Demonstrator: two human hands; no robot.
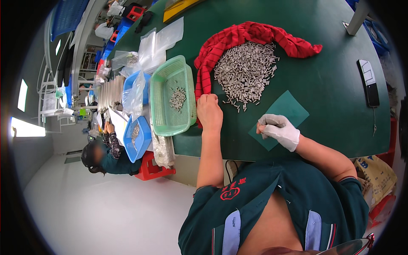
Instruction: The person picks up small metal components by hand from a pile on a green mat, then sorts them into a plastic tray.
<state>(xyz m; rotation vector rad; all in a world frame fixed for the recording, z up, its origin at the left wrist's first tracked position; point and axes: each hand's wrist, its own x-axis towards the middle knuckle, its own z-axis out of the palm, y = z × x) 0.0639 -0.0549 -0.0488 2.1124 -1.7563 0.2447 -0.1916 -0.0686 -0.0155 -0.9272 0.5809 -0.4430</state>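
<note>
A large heap of small silver metal pins (246,72) lies on the green table, with a rolled red checked cloth (238,36) curving around its far and left sides. My bare left hand (209,111) is closed at the cloth's near left end, beside the green basket (190,91). What its curled fingers hold, if anything, is hidden. My right hand (278,129), in a white glove with bare fingertips, is pinched over a translucent green sheet (293,106). Anything between those fingertips is too small to make out. A small pile of pins (178,100) lies inside the green basket.
Left of the basket stand blue trays (142,146), one with pins, and clear plastic bags (153,46). A black and white device (369,83) lies at the right. A metal post (356,21) rises at the far right. Another person (114,153) sits at the left.
</note>
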